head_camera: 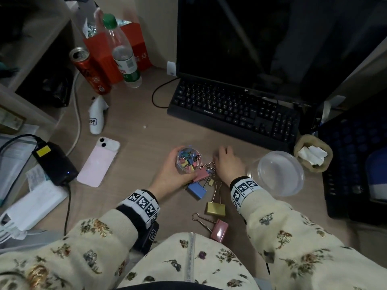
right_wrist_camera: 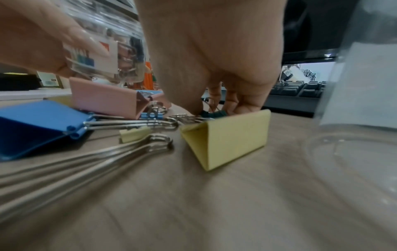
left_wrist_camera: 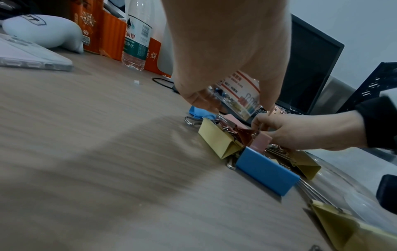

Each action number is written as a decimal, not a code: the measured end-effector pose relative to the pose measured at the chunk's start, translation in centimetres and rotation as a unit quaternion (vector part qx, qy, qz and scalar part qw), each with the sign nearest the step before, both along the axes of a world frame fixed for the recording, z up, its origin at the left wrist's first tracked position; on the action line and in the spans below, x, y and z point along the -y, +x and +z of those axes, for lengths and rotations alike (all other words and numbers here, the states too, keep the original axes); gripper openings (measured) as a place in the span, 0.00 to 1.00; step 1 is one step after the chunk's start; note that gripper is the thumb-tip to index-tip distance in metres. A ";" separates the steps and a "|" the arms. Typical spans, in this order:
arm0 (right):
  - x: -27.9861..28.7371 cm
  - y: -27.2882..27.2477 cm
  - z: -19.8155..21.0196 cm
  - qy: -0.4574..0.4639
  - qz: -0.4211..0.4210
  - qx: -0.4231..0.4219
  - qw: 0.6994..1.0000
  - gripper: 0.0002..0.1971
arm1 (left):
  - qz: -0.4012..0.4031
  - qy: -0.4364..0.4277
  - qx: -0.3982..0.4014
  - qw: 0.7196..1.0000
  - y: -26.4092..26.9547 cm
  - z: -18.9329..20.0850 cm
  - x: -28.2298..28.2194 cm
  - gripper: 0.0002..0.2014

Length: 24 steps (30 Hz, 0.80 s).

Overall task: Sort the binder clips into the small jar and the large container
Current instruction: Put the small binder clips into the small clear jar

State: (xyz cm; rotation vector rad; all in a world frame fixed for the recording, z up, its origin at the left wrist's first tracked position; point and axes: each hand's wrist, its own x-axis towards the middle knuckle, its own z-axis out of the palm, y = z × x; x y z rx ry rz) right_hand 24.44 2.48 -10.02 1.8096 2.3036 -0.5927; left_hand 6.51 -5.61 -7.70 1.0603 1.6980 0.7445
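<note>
My left hand (head_camera: 167, 174) grips the small jar (head_camera: 188, 159) of small clips, tilted above the desk (head_camera: 146, 143). My right hand (head_camera: 227, 165) — fingers curled down — pinches a small dark clip (right_wrist_camera: 211, 113) in the pile of binder clips (head_camera: 204, 181). The large container (head_camera: 279, 173) stands just right of that hand — yellow (head_camera: 216, 208) and pink (head_camera: 219, 230) large clips lie nearer me.

dim head view, dark corners | wrist views brighter, motion-blurred | edges distorted
</note>
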 end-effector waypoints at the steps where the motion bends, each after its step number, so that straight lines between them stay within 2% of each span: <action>1: 0.0 0.1 0.0 0.000 0.005 -0.003 1.000 0.14 | -0.003 -0.001 0.003 1.000 0.1 0.0 0.0 0.44; 6: 0.1 0.4 0.1 0.005 0.018 -0.014 1.000 0.15 | -0.008 0.000 0.009 1.000 0.2 0.5 0.0 0.54; 10: 0.3 0.9 0.5 0.006 0.010 -0.029 1.000 0.14 | -0.010 0.003 0.014 1.000 0.2 0.7 0.0 0.44; 13: 0.6 1.3 1.3 0.018 -0.002 -0.056 0.998 0.13 | -0.011 0.009 0.009 1.000 0.0 0.4 0.1 0.44; 16: 0.5 1.2 2.8 0.046 -0.013 -0.126 0.991 0.11 | -0.012 0.018 0.011 1.000 0.0 0.5 0.2 0.44; 19: 0.4 0.8 5.0 0.078 -0.009 -0.228 0.971 0.08 | -0.018 0.029 0.020 0.999 0.1 0.4 0.2 0.44; 22: 1.2 -0.3 7.1 0.093 0.044 -0.303 0.947 0.09 | -0.021 0.035 0.042 0.998 0.4 0.3 0.3 0.44; 24: 1.8 -1.0 7.6 0.086 0.082 -0.323 0.939 0.12 | -0.024 0.041 0.046 0.998 0.7 0.3 0.5 0.46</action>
